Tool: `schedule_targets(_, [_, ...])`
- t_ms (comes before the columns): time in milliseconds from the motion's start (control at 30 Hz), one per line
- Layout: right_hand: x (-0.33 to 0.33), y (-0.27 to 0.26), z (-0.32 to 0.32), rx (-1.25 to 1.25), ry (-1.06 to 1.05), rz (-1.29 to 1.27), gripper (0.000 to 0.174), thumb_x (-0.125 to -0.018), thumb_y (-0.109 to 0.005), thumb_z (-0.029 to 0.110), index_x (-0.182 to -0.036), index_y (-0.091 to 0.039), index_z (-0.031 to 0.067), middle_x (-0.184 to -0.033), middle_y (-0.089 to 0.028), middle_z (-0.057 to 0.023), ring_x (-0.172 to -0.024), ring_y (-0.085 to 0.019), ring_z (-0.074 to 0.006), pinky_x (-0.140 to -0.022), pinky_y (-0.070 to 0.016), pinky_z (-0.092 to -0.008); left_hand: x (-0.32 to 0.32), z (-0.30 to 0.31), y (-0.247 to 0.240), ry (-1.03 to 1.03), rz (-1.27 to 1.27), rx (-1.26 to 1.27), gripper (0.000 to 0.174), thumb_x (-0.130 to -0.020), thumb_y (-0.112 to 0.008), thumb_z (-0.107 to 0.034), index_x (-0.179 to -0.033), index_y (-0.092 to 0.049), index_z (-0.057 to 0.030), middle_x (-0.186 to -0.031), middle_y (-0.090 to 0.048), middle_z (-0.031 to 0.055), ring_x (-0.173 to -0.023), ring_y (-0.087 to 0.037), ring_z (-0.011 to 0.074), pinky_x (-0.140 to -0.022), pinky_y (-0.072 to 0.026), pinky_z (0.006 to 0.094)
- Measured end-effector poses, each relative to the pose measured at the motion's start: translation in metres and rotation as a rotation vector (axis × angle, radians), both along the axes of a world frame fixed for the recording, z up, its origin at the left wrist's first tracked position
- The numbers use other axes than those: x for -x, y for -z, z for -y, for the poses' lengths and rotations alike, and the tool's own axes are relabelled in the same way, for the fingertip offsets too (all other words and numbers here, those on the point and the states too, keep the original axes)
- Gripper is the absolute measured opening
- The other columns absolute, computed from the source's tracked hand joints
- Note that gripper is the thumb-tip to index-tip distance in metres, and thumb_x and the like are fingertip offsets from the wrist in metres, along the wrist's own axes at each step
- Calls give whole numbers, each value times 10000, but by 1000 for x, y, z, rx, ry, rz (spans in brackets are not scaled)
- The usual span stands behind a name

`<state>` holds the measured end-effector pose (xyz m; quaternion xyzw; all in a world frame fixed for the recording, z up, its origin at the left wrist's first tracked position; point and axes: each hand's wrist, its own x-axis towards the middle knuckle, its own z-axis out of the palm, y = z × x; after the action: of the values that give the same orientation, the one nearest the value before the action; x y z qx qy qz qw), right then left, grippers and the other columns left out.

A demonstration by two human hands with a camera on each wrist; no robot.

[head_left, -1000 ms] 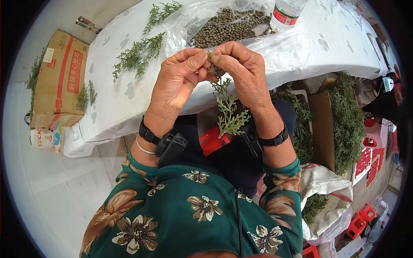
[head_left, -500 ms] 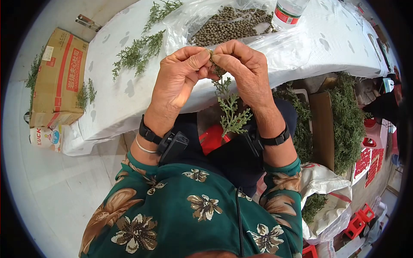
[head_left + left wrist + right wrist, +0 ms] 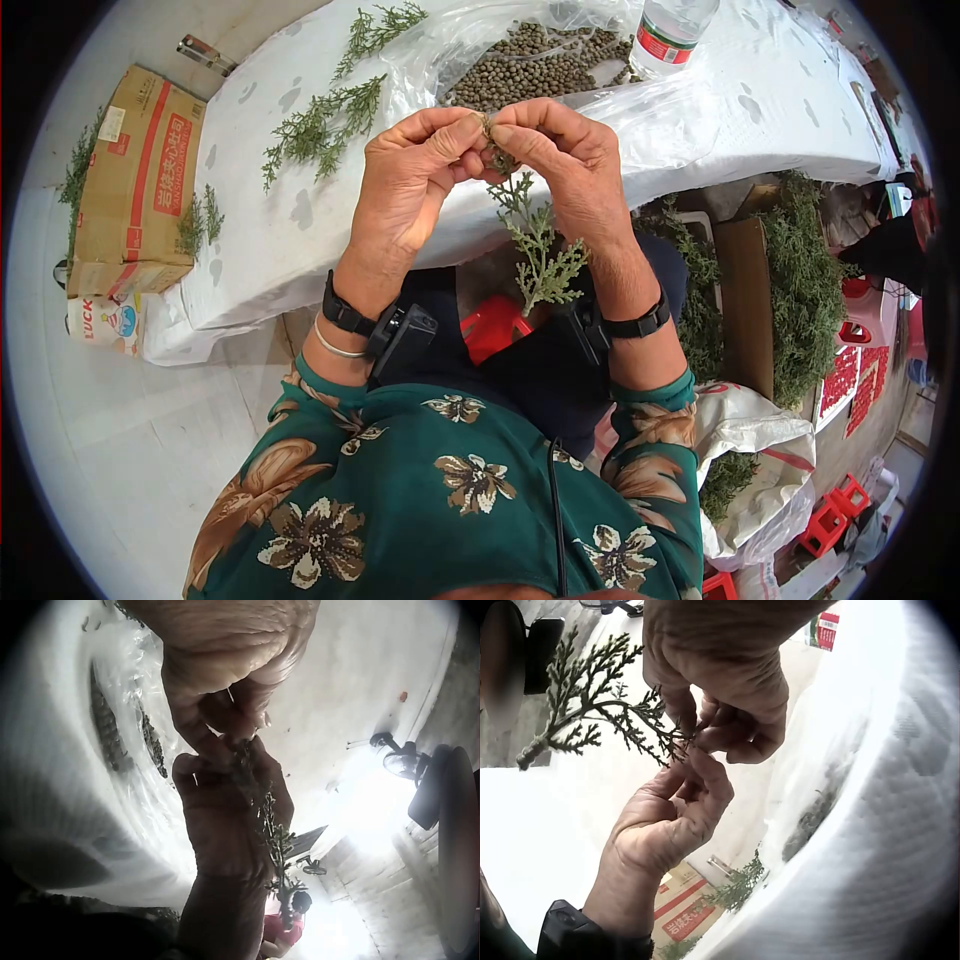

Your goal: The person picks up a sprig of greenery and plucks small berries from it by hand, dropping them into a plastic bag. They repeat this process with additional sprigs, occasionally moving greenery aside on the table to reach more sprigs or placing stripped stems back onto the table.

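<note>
A green cypress sprig (image 3: 543,255) hangs from between the two hands, over the lap and close to the table's near edge. The thumb and fingers of the left hand (image 3: 410,185) pinch its upper end. Fingertip to fingertip with it, the right hand (image 3: 578,170) pinches the same end. In the right wrist view the sprig (image 3: 592,712) spreads out sideways to a thick stub. Small brownish bits show at the fingertips in the head view, partly hidden by the thumbs.
On the white-covered table (image 3: 260,230), a clear plastic bag (image 3: 660,130) bears many small brown balls (image 3: 530,65) beside a bottle (image 3: 670,40). Loose cypress sprigs (image 3: 325,125) lie left of it. A cardboard box (image 3: 140,190) stands far left; more greenery (image 3: 800,290) is piled right.
The sprig's hanging part has swung slightly to the right and its angle has shifted. Both hands keep their pinch at the top end, almost in the same place.
</note>
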<state>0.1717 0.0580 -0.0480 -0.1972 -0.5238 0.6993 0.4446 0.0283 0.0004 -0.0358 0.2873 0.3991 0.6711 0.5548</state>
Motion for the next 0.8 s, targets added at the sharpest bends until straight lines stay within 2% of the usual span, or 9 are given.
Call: schedule_targets(800, [-1, -1, 1, -34, 20, 22, 106, -827, -554, 87, -842, -601, -8, -767, -567, 2, -728, -503, -62, -674, -414, -206, -3, 0, 0, 43, 2, 6, 142, -829, -599, -78, -908, -604, 41, -734, -592, 85, -620, -560, 138, -634, -546, 376])
